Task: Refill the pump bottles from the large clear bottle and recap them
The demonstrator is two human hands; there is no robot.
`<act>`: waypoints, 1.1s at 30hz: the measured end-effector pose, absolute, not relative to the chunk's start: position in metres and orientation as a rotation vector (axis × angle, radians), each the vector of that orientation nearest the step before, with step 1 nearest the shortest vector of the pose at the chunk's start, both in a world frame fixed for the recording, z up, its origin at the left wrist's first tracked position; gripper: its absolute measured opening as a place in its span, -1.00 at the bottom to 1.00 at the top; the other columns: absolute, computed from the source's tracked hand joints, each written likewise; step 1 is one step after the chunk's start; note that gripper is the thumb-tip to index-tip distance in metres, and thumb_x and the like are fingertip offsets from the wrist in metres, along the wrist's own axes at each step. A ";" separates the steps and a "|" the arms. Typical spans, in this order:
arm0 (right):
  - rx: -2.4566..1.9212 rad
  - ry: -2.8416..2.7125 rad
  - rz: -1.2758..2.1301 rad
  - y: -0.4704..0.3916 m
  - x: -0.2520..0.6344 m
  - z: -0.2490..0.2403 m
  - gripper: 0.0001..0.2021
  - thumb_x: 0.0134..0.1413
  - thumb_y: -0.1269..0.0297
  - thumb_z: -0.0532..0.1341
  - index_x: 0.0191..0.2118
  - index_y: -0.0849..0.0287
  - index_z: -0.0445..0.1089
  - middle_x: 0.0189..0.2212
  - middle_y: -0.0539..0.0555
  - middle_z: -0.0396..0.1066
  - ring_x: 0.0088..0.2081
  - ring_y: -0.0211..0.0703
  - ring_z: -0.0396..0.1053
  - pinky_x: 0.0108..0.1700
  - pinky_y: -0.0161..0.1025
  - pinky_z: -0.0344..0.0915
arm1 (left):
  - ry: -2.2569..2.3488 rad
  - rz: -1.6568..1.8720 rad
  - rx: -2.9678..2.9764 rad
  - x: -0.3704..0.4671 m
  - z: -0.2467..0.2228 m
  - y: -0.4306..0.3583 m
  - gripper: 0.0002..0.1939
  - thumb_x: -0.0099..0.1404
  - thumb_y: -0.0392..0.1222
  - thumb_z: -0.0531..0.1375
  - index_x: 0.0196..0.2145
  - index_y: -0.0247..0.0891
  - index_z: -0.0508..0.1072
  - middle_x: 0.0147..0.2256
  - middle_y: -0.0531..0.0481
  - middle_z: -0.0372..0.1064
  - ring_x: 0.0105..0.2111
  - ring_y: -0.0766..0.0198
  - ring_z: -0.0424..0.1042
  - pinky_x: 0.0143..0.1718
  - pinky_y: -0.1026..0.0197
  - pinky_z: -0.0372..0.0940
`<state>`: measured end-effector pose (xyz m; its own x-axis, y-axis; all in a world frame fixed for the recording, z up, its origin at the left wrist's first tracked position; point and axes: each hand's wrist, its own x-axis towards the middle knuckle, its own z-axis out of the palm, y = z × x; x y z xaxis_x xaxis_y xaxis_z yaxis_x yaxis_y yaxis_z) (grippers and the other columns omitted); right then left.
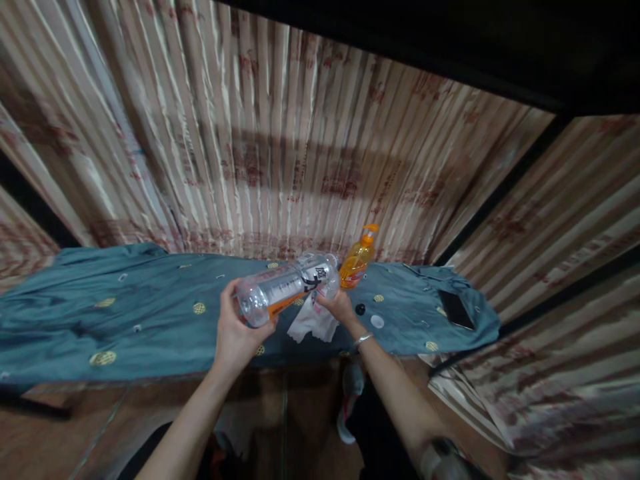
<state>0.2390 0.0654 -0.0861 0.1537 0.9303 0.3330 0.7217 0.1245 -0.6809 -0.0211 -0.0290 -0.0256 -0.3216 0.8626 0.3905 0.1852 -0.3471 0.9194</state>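
A large clear plastic bottle point(280, 290) with an orange and white label is held tilted above the blue cloth. My left hand point(239, 327) wraps round its lower end. At the other end, my right hand point(337, 303) has its fingers closed round the clear plastic; whether this is the same bottle or a second piece, I cannot tell. Beneath, a white crumpled tissue point(314, 325) lies on the cloth. Just behind my right hand stands an orange pump bottle point(357, 261). A black cap point(360, 309) and a white round lid point(377, 322) lie right of my right wrist.
The long surface is covered by a blue patterned cloth point(165, 333). A black phone point(456, 310) lies near its right end. Pale curtains point(300, 133) hang behind and at the sides, with dark metal frame bars point(505, 180) near them.
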 end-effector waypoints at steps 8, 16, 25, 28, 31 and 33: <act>-1.766 -1.542 0.464 0.071 0.242 -0.102 -0.75 0.00 0.25 0.47 -0.15 0.06 0.56 -0.23 0.23 0.70 -0.11 0.24 0.72 -0.04 0.07 0.66 | 1.364 1.749 1.403 -0.024 -0.026 -0.032 -0.05 -0.17 -0.03 0.53 0.17 -0.12 0.30 0.13 -0.17 0.46 0.08 -0.06 0.59 -0.02 0.01 0.57; -1.850 -1.549 0.435 0.068 0.237 -0.101 -0.65 0.06 0.24 0.49 -0.02 0.14 0.55 -0.07 0.33 0.70 0.04 0.32 0.69 0.07 0.09 0.65 | 1.482 1.749 1.489 -0.023 -0.015 -0.036 -0.11 -0.14 -0.02 0.48 0.15 -0.14 0.31 0.09 -0.15 0.49 0.06 -0.09 0.61 0.07 -0.07 0.57; -1.875 -1.554 0.493 0.067 0.239 -0.101 -0.56 0.14 0.16 0.50 0.10 0.15 0.51 -0.02 0.26 0.69 0.08 0.21 0.69 0.11 -0.01 0.62 | 1.485 1.795 1.519 -0.024 -0.016 -0.039 -0.10 -0.16 -0.02 0.51 0.14 -0.12 0.34 0.11 -0.21 0.51 0.06 -0.15 0.61 0.02 -0.11 0.60; -1.882 -1.572 0.485 0.068 0.240 -0.103 -0.55 0.14 0.14 0.50 0.11 0.09 0.50 -0.03 0.21 0.70 0.08 0.19 0.69 0.11 -0.02 0.62 | 1.484 1.819 1.549 -0.024 -0.016 -0.041 -0.11 -0.15 -0.01 0.53 0.14 -0.13 0.35 0.10 -0.21 0.52 0.09 -0.15 0.60 0.06 -0.11 0.58; -1.859 -1.593 0.497 0.067 0.242 -0.101 -0.51 0.16 0.15 0.50 0.18 0.07 0.48 0.01 0.18 0.69 0.10 0.16 0.68 0.11 -0.05 0.61 | 1.489 1.818 1.580 -0.025 -0.017 -0.041 -0.11 -0.12 0.00 0.54 0.15 -0.12 0.36 0.09 -0.19 0.53 0.07 -0.12 0.60 0.05 -0.08 0.58; -1.855 -1.604 0.502 0.066 0.242 -0.099 -0.48 0.17 0.16 0.50 0.21 0.08 0.47 0.03 0.17 0.69 0.11 0.14 0.67 0.12 -0.08 0.60 | 1.488 1.818 1.594 -0.026 -0.017 -0.041 -0.11 -0.11 0.00 0.55 0.16 -0.12 0.36 0.10 -0.18 0.53 0.07 -0.10 0.60 0.04 -0.07 0.58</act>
<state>0.2417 0.0662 -0.0987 0.1873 0.9756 0.1143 0.7366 -0.0625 -0.6734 -0.0258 -0.0407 -0.0175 -0.3383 0.7659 0.5468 0.3843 -0.4180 0.8232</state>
